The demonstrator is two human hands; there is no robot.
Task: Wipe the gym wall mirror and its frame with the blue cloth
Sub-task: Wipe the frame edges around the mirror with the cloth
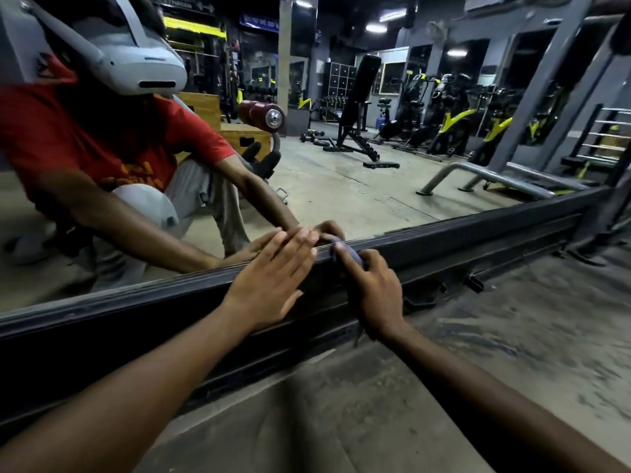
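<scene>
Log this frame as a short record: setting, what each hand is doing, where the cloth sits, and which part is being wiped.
setting: gym, person crouched low at the wall mirror
left hand: flat, fingers straight, resting against the bottom frame and reaching the glass edge
right hand: grips the blue cloth
cloth position: pressed on the frame's top ledge, close beside the left hand
part being wiped: bottom frame, not the glass
floor: dusty, streaked concrete in front of the frame

single head view, close, down at mirror frame (pixel 444 240) (wide-angle)
</scene>
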